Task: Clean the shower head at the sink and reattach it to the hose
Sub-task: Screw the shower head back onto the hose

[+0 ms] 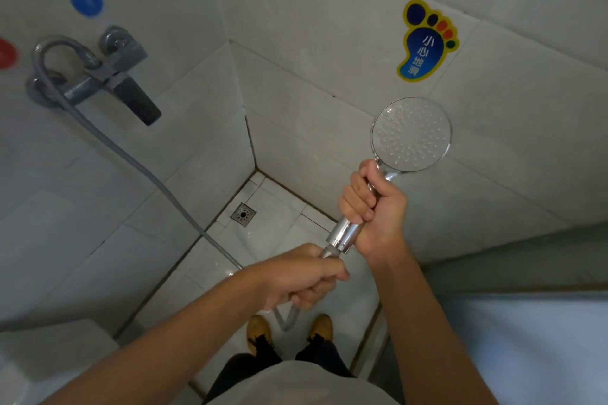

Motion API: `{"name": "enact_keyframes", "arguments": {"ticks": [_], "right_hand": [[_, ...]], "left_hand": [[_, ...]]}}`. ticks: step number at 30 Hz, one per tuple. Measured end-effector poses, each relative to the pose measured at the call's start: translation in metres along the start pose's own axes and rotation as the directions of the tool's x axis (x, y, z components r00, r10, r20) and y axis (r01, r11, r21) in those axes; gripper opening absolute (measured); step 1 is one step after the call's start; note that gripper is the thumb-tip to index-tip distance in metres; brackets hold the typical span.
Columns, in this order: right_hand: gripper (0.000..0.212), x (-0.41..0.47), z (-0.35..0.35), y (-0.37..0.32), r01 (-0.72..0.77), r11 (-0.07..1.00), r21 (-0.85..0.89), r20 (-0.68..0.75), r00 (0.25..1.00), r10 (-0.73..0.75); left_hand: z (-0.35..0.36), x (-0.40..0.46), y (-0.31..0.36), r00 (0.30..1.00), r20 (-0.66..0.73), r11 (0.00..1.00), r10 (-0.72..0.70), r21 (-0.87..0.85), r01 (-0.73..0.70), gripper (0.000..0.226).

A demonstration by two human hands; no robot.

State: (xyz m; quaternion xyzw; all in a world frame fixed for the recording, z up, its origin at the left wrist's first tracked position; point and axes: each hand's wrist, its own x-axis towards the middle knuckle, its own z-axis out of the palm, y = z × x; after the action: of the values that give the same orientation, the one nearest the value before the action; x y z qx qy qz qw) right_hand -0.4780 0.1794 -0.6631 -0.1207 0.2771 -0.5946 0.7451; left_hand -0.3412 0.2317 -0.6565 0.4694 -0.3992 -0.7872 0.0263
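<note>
The right hand [371,207] grips the handle of the shower head [411,135], face up near the corner wall; the left hand [306,276] pinches the hose [131,158] end at the joint, probably to turn the nut while the head is held firm.

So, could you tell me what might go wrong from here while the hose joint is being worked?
1. The left hand covers the hose nut, so cross-threading at the shower head handle could go unnoticed.
2. The hose loops down near the feet; a tug might jerk the joint.
3. The floor tiles look wet: a slip is possible.
</note>
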Motion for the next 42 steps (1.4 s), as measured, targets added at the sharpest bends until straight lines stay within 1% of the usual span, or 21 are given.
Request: {"name": "enact_keyframes", "arguments": {"ticks": [2, 4, 6, 8, 9, 10, 12, 14, 15, 18, 20, 21, 23, 25, 27, 29, 32, 36, 39, 40, 42], "right_hand": [[0.036, 0.001, 0.001, 0.004, 0.046, 0.996, -0.079, -0.100, 0.994, -0.053], [0.043, 0.001, 0.002, 0.008, 0.097, 0.985, -0.143, -0.210, 0.970, -0.126], [0.044, 0.002, 0.003, 0.011, 0.141, 0.972, -0.190, -0.303, 0.933, -0.195], [0.044, 0.002, 0.003, 0.013, 0.161, 0.964, -0.213, -0.363, 0.903, -0.231], [0.044, 0.002, 0.001, 0.014, 0.161, 0.962, -0.219, -0.371, 0.899, -0.234], [0.044, 0.001, 0.000, 0.014, 0.152, 0.964, -0.218, -0.359, 0.906, -0.224], [0.043, 0.000, -0.003, 0.011, 0.109, 0.982, -0.155, -0.290, 0.945, -0.151], [0.041, -0.002, -0.005, 0.006, 0.040, 0.999, -0.021, -0.192, 0.980, -0.044], [0.039, -0.002, -0.005, 0.005, 0.012, 0.999, 0.040, -0.140, 0.990, -0.006], [0.030, -0.002, -0.004, 0.007, -0.052, 0.988, 0.142, -0.010, 0.998, 0.054], [0.028, -0.003, -0.004, 0.009, -0.093, 0.986, 0.135, 0.030, 0.995, 0.090], [0.028, -0.003, -0.003, 0.009, -0.091, 0.991, 0.099, 0.017, 0.996, 0.090], [0.034, -0.005, 0.001, 0.012, -0.029, 0.999, -0.046, -0.100, 0.995, 0.024], [0.038, -0.008, 0.007, 0.019, 0.074, 0.970, -0.233, -0.278, 0.950, -0.140], [0.030, -0.011, 0.014, 0.028, 0.143, 0.921, -0.363, -0.438, 0.846, -0.304], [0.022, -0.013, 0.021, 0.033, 0.204, 0.880, -0.429, -0.533, 0.729, -0.429], [0.015, -0.013, 0.029, 0.033, 0.312, 0.816, -0.487, -0.562, 0.604, -0.566], [0.015, -0.015, 0.032, 0.026, 0.336, 0.830, -0.445, -0.612, 0.563, -0.555], [0.014, -0.016, 0.031, 0.025, 0.347, 0.851, -0.394, -0.642, 0.558, -0.525], [0.013, -0.016, 0.031, 0.026, 0.334, 0.850, -0.407, -0.627, 0.575, -0.526], [0.012, -0.017, 0.028, 0.026, 0.295, 0.860, -0.415, -0.580, 0.643, -0.500]], "left_hand": [[0.010, 0.004, -0.006, 0.954, -0.291, 0.990, 0.072, 0.137, -0.033, 0.033], [0.019, 0.010, -0.016, 0.806, -0.523, 0.906, 0.275, 0.421, -0.036, 0.029], [0.026, 0.014, -0.024, 0.665, -0.605, 0.757, 0.439, 0.647, 0.089, 0.023], [0.031, 0.015, -0.026, 0.588, -0.633, 0.670, 0.503, 0.716, 0.197, 0.020], [0.031, 0.015, -0.027, 0.580, -0.627, 0.655, 0.520, 0.729, 0.200, 0.020], [0.030, 0.015, -0.026, 0.609, -0.606, 0.668, 0.512, 0.727, 0.161, 0.020], [0.018, 0.011, -0.019, 0.773, -0.511, 0.826, 0.376, 0.562, -0.030, 0.024], [0.001, 0.001, -0.007, 0.957, -0.241, 0.977, 0.162, 0.179, -0.120, 0.029], [-0.006, -0.003, -0.003, 0.992, -0.079, 0.994, 0.101, 0.054, -0.097, 0.030], [-0.016, -0.005, -0.003, 0.964, 0.262, 0.993, 0.035, -0.116, -0.005, 0.038], [-0.008, -0.003, -0.007, 0.955, 0.296, 0.992, 0.008, -0.122, 0.030, 0.042], [-0.002, -0.001, -0.009, 0.972, 0.236, 0.991, -0.011, -0.127, 0.042, 0.042], [0.011, 0.005, -0.014, 0.998, -0.062, 0.996, -0.016, -0.090, 0.010, 0.033], [0.016, 0.012, -0.023, 0.904, -0.415, 0.988, 0.105, 0.144, -0.048, 0.024], [0.017, 0.020, -0.031, 0.775, -0.574, 0.928, 0.263, 0.370, -0.041, 0.029], [0.020, 0.027, -0.035, 0.679, -0.646, 0.860, 0.347, 0.508, 0.044, 0.033], [0.026, 0.034, -0.031, 0.529, -0.719, 0.775, 0.450, 0.609, 0.169, 0.023], [0.031, 0.040, -0.032, 0.403, -0.741, 0.757, 0.537, 0.635, 0.156, 0.019], [0.030, 0.041, -0.039, 0.306, -0.688, 0.705, 0.658, 0.706, 0.070, 0.021], [0.028, 0.041, -0.041, 0.314, -0.688, 0.713, 0.654, 0.700, 0.050, 0.020], [0.022, 0.041, -0.041, 0.466, -0.680, 0.771, 0.566, 0.637, -0.008, 0.024]]}}
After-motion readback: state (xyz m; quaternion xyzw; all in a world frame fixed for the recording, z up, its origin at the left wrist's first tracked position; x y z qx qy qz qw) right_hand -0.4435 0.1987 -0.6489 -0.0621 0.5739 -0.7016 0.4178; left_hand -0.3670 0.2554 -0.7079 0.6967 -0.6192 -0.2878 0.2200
